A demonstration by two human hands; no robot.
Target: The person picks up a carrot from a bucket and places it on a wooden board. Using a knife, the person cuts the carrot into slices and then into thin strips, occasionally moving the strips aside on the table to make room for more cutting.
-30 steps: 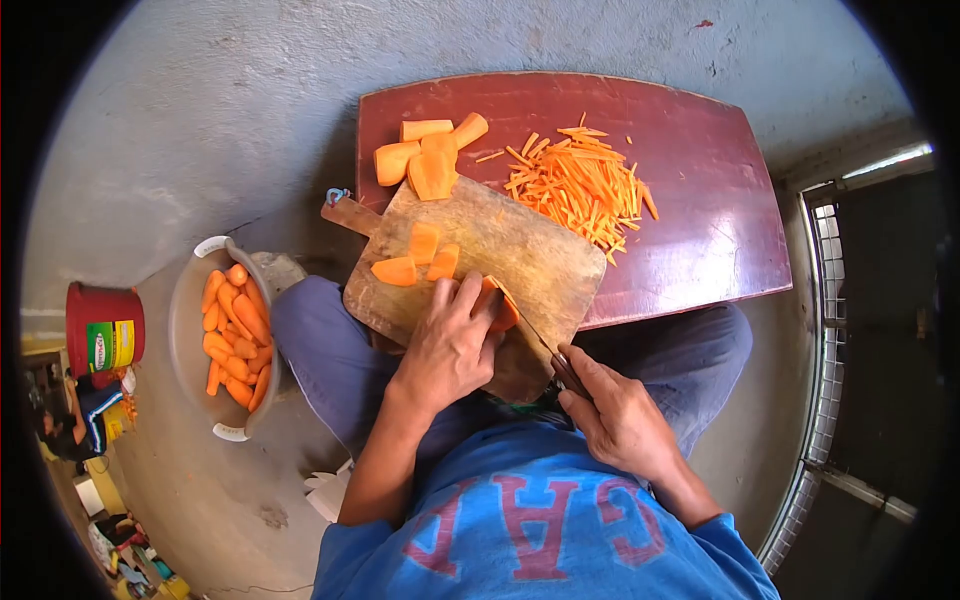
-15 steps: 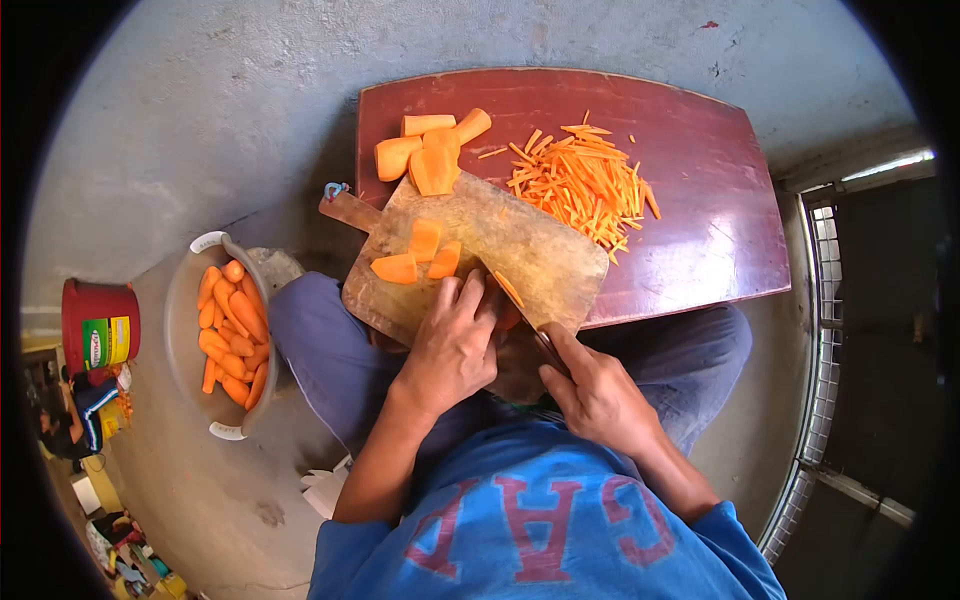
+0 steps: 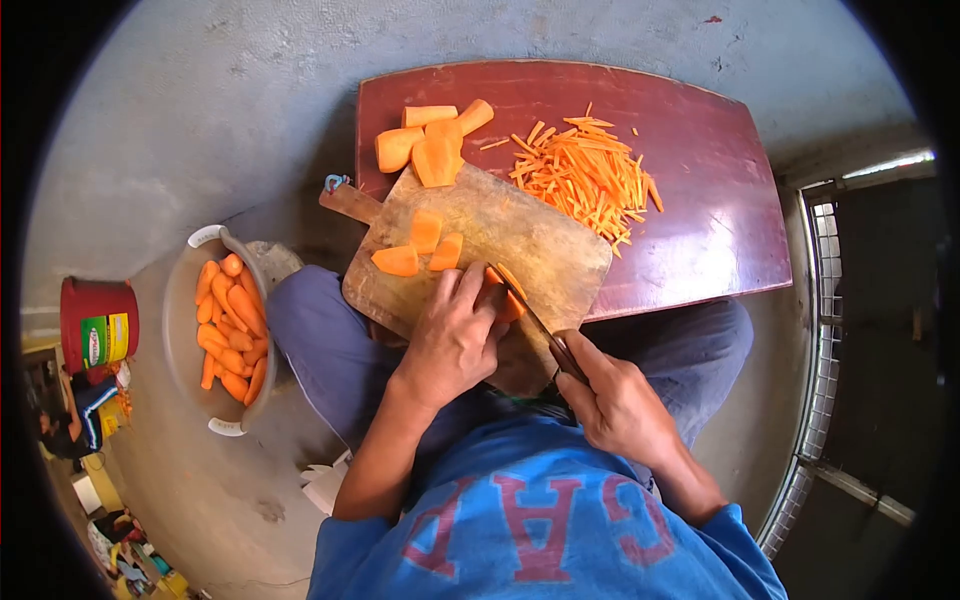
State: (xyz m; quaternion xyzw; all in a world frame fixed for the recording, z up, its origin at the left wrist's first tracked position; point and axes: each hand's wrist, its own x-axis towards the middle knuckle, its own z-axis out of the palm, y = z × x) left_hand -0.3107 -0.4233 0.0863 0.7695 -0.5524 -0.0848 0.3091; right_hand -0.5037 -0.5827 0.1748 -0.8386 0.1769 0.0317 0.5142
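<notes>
My left hand (image 3: 450, 335) presses a carrot piece (image 3: 509, 305) on the wooden cutting board (image 3: 390, 300), its fingers curled over it. The knife (image 3: 535, 318) is in my right hand (image 3: 615, 395), its blade along the right side of that piece, with a thin orange slice beside the blade. Three flat carrot slabs (image 3: 426, 231) rest on the board left of the knife. Larger peeled carrot chunks (image 3: 437, 160) are at the board's top corner and on the red table (image 3: 700, 220). Right of them is a heap of thin carrot sticks (image 3: 585, 178).
A grey basin (image 3: 183, 350) of whole peeled carrots stands on the floor at the left. Beyond it are a red bucket (image 3: 75, 325) and part of another person (image 3: 70, 430). A wall runs behind the table, and a metal grille (image 3: 818, 400) is at the right.
The knife has come into clearer view and its blade is now against the held piece, with my right hand slightly lower and to the right. My left hand has barely moved.
</notes>
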